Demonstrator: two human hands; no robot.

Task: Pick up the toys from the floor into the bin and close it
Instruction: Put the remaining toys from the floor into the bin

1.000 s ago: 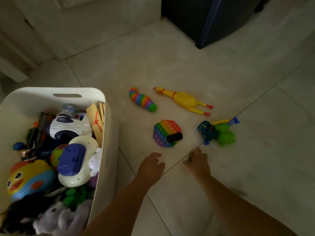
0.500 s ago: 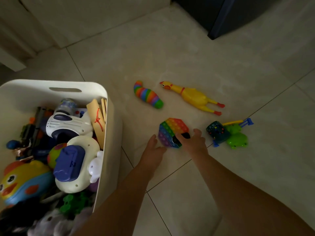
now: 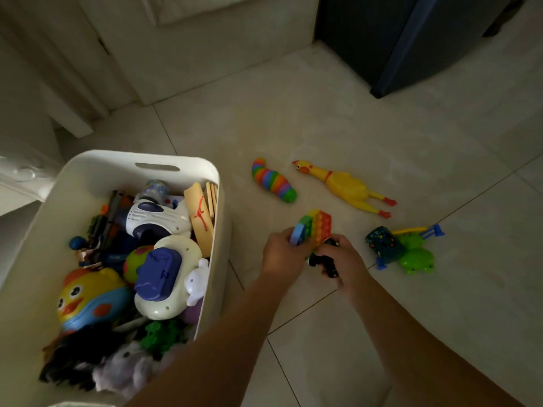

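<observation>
My left hand grips the rainbow pop-it toy, tilted up off the floor. My right hand is closed on a small black toy just beside it. On the tiles beyond lie a striped rainbow slug, a yellow rubber chicken, and a dark speckled toy joined to a green frog toy. The white bin stands open to the left, holding several toys, among them a duck and a white and blue toy.
A dark cabinet stands at the back right. Pale furniture and a wall run along the back left. A white lid-like piece sits left of the bin. Tiled floor spreads to the right.
Both hands reached forward to the pop-it toy. My left hand has lifted and tilted it, and my right hand has closed on the small black toy that lay on it.
</observation>
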